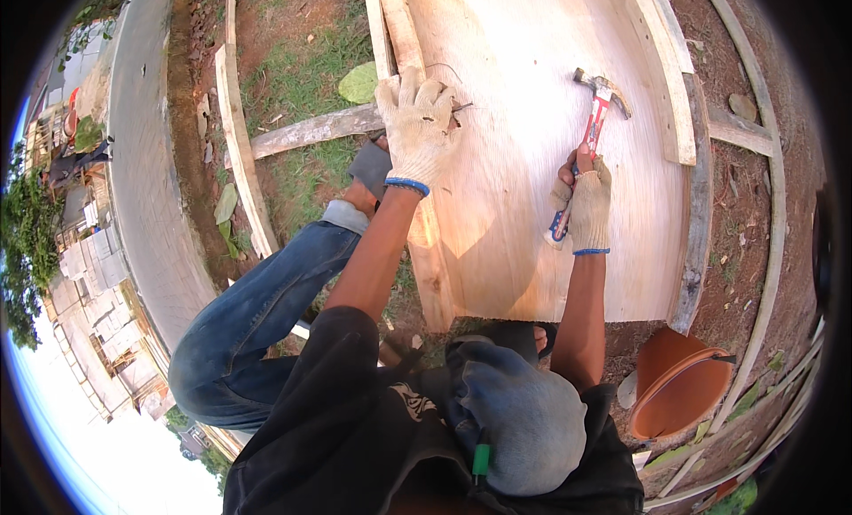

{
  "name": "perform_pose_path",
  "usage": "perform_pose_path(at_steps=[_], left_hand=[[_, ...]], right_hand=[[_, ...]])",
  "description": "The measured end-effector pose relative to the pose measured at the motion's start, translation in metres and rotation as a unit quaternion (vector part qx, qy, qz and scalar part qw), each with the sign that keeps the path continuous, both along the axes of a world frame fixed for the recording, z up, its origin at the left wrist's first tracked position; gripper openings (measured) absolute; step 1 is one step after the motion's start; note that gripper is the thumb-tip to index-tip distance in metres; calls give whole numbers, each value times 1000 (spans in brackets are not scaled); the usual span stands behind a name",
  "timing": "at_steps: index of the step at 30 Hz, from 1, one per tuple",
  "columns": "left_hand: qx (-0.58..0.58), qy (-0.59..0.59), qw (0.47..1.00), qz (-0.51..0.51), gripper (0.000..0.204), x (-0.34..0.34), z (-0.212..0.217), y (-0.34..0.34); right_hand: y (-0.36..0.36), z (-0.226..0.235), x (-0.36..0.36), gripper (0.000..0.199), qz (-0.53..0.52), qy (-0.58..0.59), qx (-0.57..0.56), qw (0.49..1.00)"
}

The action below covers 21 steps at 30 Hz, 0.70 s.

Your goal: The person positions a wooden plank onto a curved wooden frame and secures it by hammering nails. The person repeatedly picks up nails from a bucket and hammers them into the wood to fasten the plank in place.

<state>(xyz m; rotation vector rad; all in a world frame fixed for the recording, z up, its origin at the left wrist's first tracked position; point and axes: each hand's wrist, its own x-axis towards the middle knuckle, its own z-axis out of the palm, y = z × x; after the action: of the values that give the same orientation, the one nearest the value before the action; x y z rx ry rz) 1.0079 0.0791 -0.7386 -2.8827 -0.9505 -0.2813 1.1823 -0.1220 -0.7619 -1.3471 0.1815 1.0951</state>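
My left hand (415,133), in a cream knit glove with a blue cuff, lies over the wooden batten (429,266) along the left edge of a plywood sheet (506,204). Its fingers are spread. Beside its thumb, a small thin dark piece (461,107) shows; I cannot make out what it is. My right hand (586,200), gloved alike, grips a claw hammer (597,115) by its red, white and blue handle. The hammer's head is above the plywood, farther from me than the hand.
Another batten (661,80) lies along the plywood's right side. An orange-brown bucket (674,386) stands tilted at the lower right. Wooden rails (235,133) and a crosspiece (311,131) run over grass and soil on the left, with a paved road (146,160) beyond.
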Motion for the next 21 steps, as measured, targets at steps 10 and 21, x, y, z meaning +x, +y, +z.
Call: perform_pose_path(at_steps=[10, 21], left_hand=[[-88, 29, 996, 7, 37, 1, 20, -4], [-87, 9, 996, 25, 30, -12, -6, 2]], right_hand=[[-2, -27, 1, 35, 101, -85, -6, 991], [5, -6, -20, 35, 110, -20, -2, 994]])
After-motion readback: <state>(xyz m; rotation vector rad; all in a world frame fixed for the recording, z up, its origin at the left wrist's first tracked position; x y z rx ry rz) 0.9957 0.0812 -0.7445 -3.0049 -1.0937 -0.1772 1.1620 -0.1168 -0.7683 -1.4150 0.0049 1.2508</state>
